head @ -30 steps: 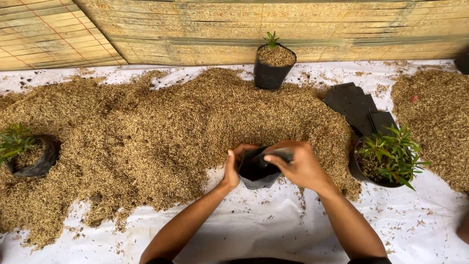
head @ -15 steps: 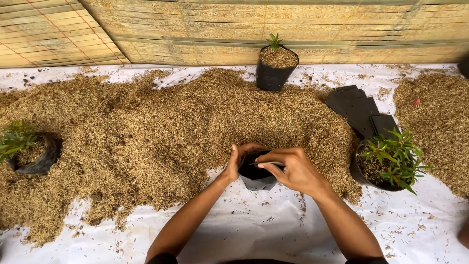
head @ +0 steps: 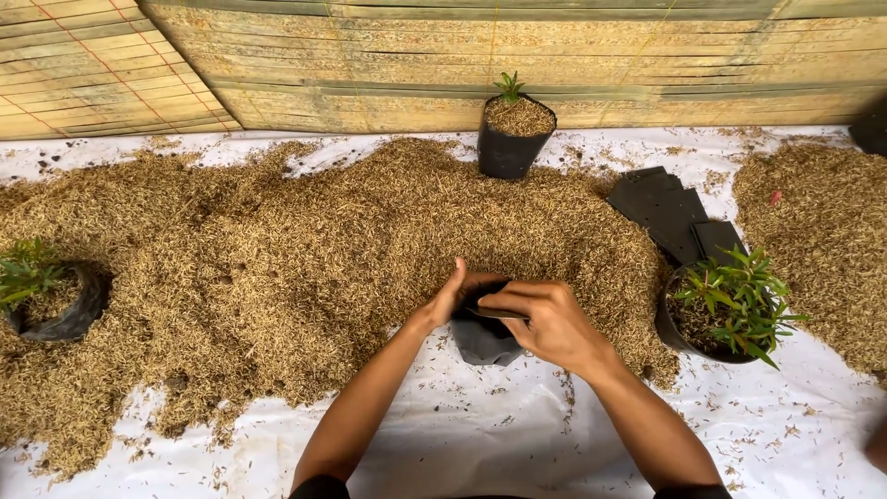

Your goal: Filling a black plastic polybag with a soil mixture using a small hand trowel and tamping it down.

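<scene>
Husk pile (head: 323, 249) sprawls beside a leaning potted seedling (head: 42, 291) at far left. At centre, left hand (head: 453, 296) and right hand (head: 550, 323) pinch open a limp black grow bag (head: 480, 342) on the white sheet (head: 499, 434); it could fold shut. Leafy pot (head: 725, 310) crowds the right.

You are at a plant-nursery potting area. A white ground sheet (head: 480, 444) carries a broad heap of rice husk (head: 305, 240); a filled black grow bag (head: 513, 139) with a seedling stands at 12 o'clock, flat empty bags (head: 670, 208) at 2 o'clock, and a woven bamboo wall (head: 554, 55) closes the far side.
</scene>
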